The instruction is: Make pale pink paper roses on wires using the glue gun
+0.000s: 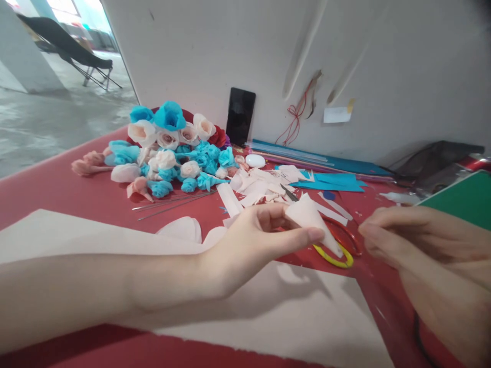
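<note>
Across the red counter (57,197), a pale sheet (299,317) lay spread, probably as ready stock. The right hand (425,245) was closed, whether on anything unclear; the left hand (261,235), over scissors (333,261), pinched a pale paper piece (307,214), seemingly preserving its curl. No writing was legible.

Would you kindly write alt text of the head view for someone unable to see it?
The left hand holds a pale, tapered paper piece near scissors on a red table; the right hand is apart from it. Behind are blue, white and pink flowers and a phone leaning against a panel.
</note>
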Available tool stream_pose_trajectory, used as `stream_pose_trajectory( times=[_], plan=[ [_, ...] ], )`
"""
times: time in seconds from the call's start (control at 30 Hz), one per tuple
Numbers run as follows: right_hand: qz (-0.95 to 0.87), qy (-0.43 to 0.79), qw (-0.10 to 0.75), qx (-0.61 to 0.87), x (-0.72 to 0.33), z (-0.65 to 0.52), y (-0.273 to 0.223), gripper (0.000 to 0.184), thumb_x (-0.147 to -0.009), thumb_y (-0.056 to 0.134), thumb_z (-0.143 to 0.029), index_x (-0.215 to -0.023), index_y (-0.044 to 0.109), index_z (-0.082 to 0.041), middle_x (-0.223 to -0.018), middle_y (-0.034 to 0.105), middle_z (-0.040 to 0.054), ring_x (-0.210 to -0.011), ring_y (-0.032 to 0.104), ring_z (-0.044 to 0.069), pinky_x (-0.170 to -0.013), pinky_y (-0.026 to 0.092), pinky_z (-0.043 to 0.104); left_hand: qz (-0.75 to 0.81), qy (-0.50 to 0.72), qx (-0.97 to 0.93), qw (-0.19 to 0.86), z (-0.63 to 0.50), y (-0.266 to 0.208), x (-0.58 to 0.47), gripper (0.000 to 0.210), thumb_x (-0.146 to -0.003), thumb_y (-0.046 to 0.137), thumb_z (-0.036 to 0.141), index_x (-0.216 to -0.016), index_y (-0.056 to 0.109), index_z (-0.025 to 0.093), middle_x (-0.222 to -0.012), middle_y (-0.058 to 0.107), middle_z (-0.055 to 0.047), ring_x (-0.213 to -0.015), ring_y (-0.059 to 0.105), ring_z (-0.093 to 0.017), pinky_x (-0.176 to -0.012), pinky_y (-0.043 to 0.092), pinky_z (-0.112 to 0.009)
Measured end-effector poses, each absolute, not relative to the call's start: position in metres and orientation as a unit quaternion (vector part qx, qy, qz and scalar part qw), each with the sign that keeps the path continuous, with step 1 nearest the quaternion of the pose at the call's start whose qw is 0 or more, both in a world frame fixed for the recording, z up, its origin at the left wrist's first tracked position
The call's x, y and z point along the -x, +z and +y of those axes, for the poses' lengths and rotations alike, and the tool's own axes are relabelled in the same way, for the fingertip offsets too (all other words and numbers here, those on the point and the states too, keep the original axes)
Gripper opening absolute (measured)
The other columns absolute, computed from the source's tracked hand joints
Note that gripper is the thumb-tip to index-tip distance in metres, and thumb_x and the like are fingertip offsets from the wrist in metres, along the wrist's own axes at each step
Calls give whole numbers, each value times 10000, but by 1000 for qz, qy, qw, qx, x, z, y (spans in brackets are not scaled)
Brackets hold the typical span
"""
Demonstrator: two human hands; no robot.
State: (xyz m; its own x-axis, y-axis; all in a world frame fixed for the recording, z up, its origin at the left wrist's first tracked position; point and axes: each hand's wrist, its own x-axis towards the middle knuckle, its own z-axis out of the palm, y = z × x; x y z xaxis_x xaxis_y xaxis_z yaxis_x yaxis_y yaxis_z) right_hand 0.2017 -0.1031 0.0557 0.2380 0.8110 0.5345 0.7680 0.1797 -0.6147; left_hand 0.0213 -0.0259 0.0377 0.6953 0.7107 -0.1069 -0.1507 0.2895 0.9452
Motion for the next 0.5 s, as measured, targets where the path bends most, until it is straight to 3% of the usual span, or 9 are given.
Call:
stream_pose_trajectory(
  times=[0.13, 0.33, 0.5],
  plan=[
    [-542, 23, 525, 656, -197, -98, 52, 211, -685, 726, -450, -703, 654, -252, -686, 621, -49, -553, 547, 91, -460, 437, 96, 273, 284, -524, 755, -25, 37, -22, 288, -705, 709, 393, -763, 622, 125, -747, 617, -30, -748, 572, -150, -733, 435, -290],
    [-551, 67, 513, 654, -207, -95, 46, 150, -801, 673, -412, -784, 664, -264, -705, 613, -50, -593, 559, 84, -518, 453, 116, 282, 280, -519, 757, -26, 34, -22, 298, -682, 724, 404, -723, 615, 129, -711, 610, -12, -706, 560, -123, -689, 424, -250],
    [-563, 109, 485, 660, -212, -92, 49, 217, -847, 605, -445, -791, 678, -248, -690, 624, -21, -562, 556, 91, -476, 436, 128, 268, 274, -496, 779, -27, 33, -24, 244, -690, 724, 344, -713, 625, 123, -717, 627, -16, -699, 569, -112, -693, 435, -236]
  ],
)
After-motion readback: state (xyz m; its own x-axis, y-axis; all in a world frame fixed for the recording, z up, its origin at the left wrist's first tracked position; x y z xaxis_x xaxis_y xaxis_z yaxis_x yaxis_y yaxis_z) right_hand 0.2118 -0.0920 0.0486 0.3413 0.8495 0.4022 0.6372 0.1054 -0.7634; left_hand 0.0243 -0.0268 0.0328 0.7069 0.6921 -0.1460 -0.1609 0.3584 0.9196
